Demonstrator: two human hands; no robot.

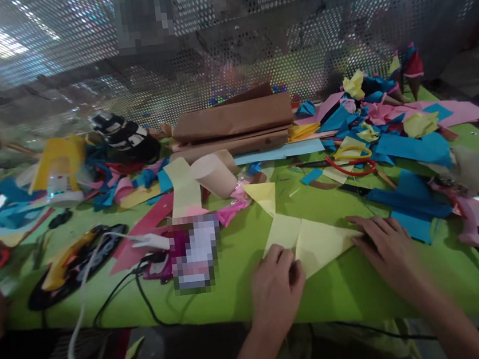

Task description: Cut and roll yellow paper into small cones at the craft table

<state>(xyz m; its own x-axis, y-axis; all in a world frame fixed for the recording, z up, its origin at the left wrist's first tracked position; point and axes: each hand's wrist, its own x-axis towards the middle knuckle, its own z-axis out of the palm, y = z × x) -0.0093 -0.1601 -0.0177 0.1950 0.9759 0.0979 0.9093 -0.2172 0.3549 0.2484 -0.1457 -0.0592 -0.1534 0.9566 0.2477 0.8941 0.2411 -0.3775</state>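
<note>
Resting curled left hand (278, 282) on folded yellow paper (325, 242), lying on the green bench (231, 302); touching its right tip with outstretched right hand (386, 248). Cannot tell whether pinching. Showing, right of that paper, blue paper (412, 199), then a pink glue gun (472, 213); farther left, a white cable (83, 312); beyond, scissors (330, 161).

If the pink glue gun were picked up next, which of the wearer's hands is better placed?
Probably the right hand: it is at the right tip of the pale yellow paper, nearer the pink glue gun. The left hand is farther off, at the paper's left part.
</note>
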